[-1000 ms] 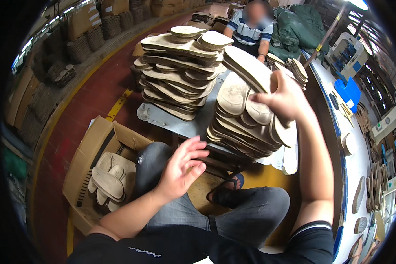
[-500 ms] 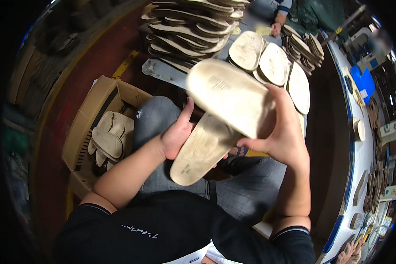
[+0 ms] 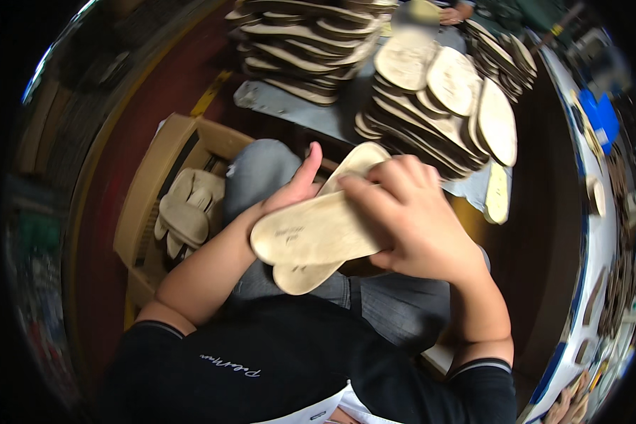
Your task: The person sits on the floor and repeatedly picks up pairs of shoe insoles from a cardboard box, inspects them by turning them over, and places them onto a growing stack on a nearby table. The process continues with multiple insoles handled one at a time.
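Two pale beige shoe insoles cross each other above my lap. The upper insole (image 3: 318,230) lies slantwise with its printed heel end toward my left forearm. My right hand (image 3: 424,219) is closed around its other end, thumb below and fingers over the top. Beneath it, the lower insole (image 3: 297,281) shows only its two ends. My left hand (image 3: 297,187) supports this one from the left, thumb pointing up, while its other fingers are hidden under the insoles.
Left of my knee, an open cardboard box (image 3: 145,191) holds several insoles (image 3: 184,215). Ahead, a grey bench (image 3: 290,109) bears tall insole stacks (image 3: 304,49) and nearer piles (image 3: 452,81). Another person's hand (image 3: 456,14) is at the far side. A white worktable (image 3: 579,283) runs along the right.
My right hand has brought its insole down and toward me, turning it across the lower one, so the printed heel now points left. The view has shifted slightly.
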`<state>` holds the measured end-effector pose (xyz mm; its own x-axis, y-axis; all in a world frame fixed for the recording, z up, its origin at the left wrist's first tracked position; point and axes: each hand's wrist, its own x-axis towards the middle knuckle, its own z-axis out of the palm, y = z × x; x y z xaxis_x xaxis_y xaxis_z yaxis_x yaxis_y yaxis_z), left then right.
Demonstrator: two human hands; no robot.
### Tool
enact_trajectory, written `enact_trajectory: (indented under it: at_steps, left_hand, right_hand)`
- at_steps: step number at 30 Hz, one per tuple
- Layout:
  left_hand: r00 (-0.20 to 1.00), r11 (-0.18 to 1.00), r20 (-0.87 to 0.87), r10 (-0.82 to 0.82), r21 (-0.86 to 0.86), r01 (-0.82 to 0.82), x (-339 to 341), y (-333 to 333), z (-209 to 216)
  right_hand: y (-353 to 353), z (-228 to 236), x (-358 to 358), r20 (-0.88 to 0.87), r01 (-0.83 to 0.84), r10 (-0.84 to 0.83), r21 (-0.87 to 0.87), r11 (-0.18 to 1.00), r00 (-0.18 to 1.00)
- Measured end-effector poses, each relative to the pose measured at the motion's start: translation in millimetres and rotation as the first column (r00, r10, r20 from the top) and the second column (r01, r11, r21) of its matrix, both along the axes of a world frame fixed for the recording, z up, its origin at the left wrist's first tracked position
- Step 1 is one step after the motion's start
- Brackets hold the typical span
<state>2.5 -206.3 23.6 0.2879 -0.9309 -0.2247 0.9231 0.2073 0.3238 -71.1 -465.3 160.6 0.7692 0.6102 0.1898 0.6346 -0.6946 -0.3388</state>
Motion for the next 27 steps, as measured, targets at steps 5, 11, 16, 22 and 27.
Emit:
enact_trajectory:
  at_steps: [5, 11, 16, 22, 27]
  left_hand:
    - [0.899, 0.902, 0.080, 0.430, -0.085, -0.424, -20, -17, 3]
    - [0.719, 0.755, 0.413, 0.559, 0.106, -0.647, -47, -32, 11]
    - [0.559, 0.546, 0.466, 0.686, 0.178, -0.819, -38, 24, 6]
    - [0.164, 0.069, 0.673, 0.722, 0.165, -0.984, -40, 186, 4]
    - [0.049, -0.395, 0.762, 0.646, 0.389, -0.832, -96, 340, -108]
  right_hand:
    - [13, -40, -12, -0.114, 0.413, -0.400, 0.362, 0.836, 0.909]
    - [55, -80, -24, -0.275, 0.463, -0.381, 0.371, 0.805, 0.883]
    - [58, -74, -20, -0.648, 0.459, 0.123, 0.648, 0.608, 0.752]
    - [49, -95, -2, -0.564, 0.429, -0.044, 0.573, 0.699, 0.825]
    - [10, -125, 1, -0.655, 0.556, -0.151, 0.470, 0.686, 0.740]
